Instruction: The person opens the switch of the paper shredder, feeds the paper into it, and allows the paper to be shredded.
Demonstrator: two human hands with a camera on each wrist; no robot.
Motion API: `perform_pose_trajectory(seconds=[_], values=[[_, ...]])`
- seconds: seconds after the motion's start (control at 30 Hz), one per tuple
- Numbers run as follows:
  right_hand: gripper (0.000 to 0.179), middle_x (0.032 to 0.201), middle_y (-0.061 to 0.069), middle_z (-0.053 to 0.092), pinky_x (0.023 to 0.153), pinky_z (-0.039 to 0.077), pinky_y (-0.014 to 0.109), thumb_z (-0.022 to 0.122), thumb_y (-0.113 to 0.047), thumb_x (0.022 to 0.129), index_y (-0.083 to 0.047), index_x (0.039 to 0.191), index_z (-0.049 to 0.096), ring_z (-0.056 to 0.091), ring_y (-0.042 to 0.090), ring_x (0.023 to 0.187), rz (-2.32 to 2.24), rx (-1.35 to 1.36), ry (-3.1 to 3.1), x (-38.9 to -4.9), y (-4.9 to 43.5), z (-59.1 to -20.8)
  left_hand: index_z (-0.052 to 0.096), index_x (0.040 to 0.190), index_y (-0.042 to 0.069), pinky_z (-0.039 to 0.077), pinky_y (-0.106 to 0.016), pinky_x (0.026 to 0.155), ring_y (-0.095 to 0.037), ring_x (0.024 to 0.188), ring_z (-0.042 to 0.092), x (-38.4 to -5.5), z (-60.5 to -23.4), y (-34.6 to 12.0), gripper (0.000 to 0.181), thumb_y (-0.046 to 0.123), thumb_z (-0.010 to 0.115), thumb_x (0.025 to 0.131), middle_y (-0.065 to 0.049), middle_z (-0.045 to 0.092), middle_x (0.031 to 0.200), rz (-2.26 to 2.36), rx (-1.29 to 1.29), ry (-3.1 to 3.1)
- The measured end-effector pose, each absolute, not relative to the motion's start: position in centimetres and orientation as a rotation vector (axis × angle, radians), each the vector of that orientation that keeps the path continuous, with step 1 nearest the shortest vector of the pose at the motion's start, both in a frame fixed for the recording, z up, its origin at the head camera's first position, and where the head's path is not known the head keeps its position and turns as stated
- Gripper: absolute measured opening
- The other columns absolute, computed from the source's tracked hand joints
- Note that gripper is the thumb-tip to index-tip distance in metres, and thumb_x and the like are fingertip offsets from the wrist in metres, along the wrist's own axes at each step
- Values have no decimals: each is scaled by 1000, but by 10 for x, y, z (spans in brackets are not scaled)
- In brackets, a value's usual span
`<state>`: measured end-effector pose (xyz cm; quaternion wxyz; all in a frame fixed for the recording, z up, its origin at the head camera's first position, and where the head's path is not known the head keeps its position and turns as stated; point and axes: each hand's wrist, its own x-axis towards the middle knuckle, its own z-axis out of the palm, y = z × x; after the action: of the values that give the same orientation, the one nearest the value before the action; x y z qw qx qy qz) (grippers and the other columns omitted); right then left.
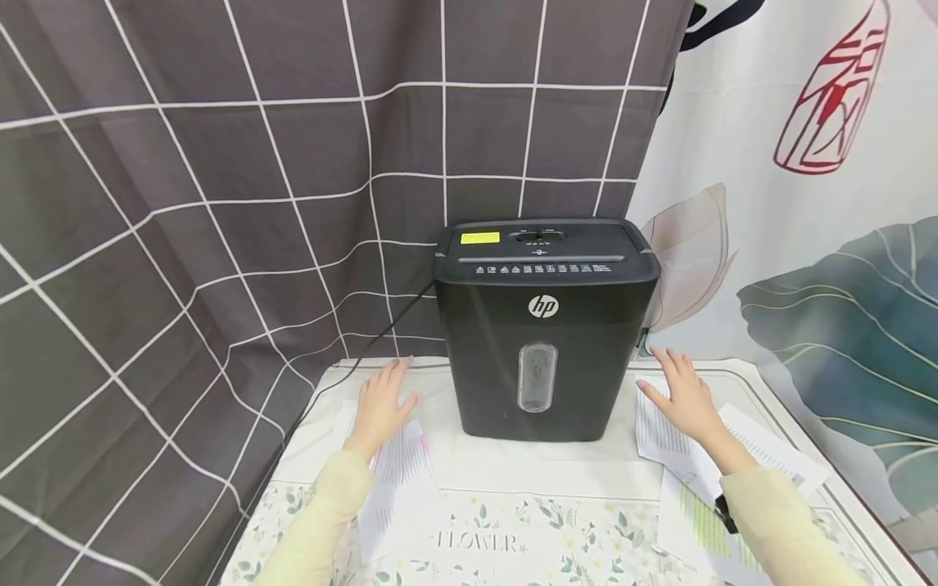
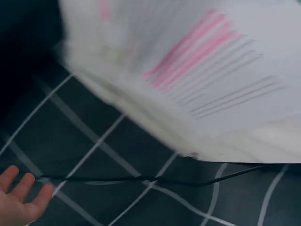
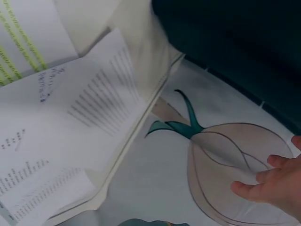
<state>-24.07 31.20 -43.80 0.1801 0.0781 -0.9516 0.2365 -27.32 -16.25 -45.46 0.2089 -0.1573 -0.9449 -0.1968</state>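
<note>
A black paper shredder (image 1: 498, 350) with an HP logo stands upright at the back of the table, between my two hands. My left hand (image 1: 381, 411), its fingers stretched, is over the left side of the table, above printed sheets (image 1: 399, 480) with pink marking. Over on the right, my right hand (image 1: 685, 403) spreads its fingers above several more printed sheets (image 1: 663, 431), one of them a sheet with yellow-green highlighting (image 1: 692, 521). Nothing is in either hand. In the left wrist view, pink lines show on the paper (image 2: 188, 52).
A black power cord (image 1: 388, 325) runs from the shredder leftward over the table's edge. Behind hang a dark grid-patterned curtain (image 1: 308, 155) and a white printed curtain (image 1: 740, 155). A floral cloth (image 1: 542, 533) covers the table's front part.
</note>
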Motion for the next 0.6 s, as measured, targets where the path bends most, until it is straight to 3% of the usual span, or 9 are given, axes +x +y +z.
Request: perform_pose_trajectory(seconds=[0.27, 0.6], values=[[51, 137, 38, 34, 91, 26, 75, 52, -21, 96, 5, 137, 37, 29, 58, 126, 706, 309, -2529, -235, 307, -424, 43, 139, 15, 43, -56, 95, -37, 118, 53, -262, -405, -149, 59, 27, 67, 87, -15, 53, 133, -639, -469, -2449], [49, 136, 36, 37, 105, 23, 65, 49, -14, 97, 8, 138, 35, 32, 55, 126, 890, 406, -2341, -238, 300, -377, 47, 135, 16, 46, -48, 93, -31, 108, 57, -253, -336, -120, 55, 31, 67, 86, -10, 58, 122, -591, -621, -2269]])
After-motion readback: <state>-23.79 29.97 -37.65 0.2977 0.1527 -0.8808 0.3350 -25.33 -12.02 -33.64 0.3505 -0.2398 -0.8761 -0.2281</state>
